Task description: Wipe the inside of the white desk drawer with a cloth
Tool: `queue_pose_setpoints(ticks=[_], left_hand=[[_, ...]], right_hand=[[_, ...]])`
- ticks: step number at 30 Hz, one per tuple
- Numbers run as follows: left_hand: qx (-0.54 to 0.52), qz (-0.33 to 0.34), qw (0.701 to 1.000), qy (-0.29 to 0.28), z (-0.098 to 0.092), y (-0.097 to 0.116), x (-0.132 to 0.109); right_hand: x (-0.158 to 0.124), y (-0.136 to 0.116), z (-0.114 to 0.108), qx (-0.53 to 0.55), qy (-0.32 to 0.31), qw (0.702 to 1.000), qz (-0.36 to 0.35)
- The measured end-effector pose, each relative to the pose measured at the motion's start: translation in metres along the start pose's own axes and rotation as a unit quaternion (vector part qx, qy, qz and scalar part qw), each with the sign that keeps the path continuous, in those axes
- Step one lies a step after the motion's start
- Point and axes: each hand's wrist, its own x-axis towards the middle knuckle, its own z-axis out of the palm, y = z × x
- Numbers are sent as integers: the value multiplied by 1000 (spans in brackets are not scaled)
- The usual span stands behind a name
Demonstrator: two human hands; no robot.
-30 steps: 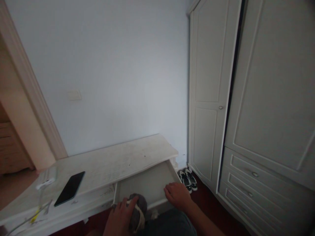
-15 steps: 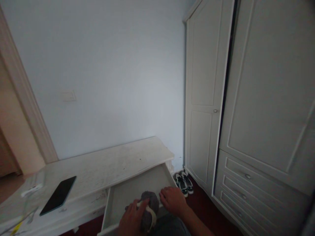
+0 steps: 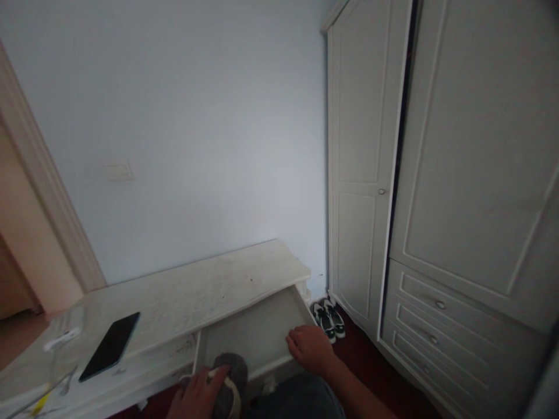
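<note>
My left hand [image 3: 198,396] is closed around a grey, soft-looking fabric thing with a cream band [image 3: 233,372], at the bottom of the view. Its exact kind I cannot make out, and its lower part runs out of frame. It is over the left front part of a pulled-out white drawer [image 3: 257,326]. At the drawer's right front corner, my right hand [image 3: 311,347] has its fingers curled over the edge. The drawer's bare inside shows between the hands.
On the white desk [image 3: 244,265] lies a black tablet [image 3: 111,346], with a white power strip [image 3: 65,334] left of it. Black-and-white shoes [image 3: 327,319] stand on the dark red floor, beside a tall white wardrobe [image 3: 356,174] at the right.
My left hand has moved left and down with the grey fabric thing, away from the drawer's middle. My right hand stays at the drawer's right corner. The view has shifted slightly.
</note>
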Motion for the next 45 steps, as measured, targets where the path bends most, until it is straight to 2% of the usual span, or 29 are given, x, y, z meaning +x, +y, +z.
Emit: queue_pose_setpoints(ticks=[7, 13, 16, 19, 25, 30, 35, 39, 42, 45], left_hand=[[13, 31, 999, 0, -11, 62, 25], [-60, 129, 988, 58, -2, 121, 50], [-83, 147, 983, 72, 4, 134, 55], [-88, 130, 986, 48, 8, 124, 54], [-70, 99, 993, -5, 20, 66, 48], [-92, 87, 992, -7, 28, 30, 45], [-104, 84, 991, 23, 26, 32, 40], [-155, 54, 985, 49, 30, 37, 37], [-211, 42, 975, 53, 39, 31, 40], [-238, 64, 968, 50, 43, 25, 43]], right_hand=[[2, -2, -1, -17, -6, 1000, 2], [3, 0, 3, -19, -6, 1000, 2], [2, 1, 4, -18, -4, 1000, 2], [2, 2, 6, -12, -2, 1000, 0], [1, 2, 7, -2, 4, 1000, -4], [-1, 0, 4, 1, 9, 1000, -5], [0, -1, 2, 3, 5, 1000, -2], [0, 0, 2, 1, 2, 1000, -1], [0, 1, 4, -1, 2, 1000, -5], [0, 1, 5, -3, 4, 1000, -4]])
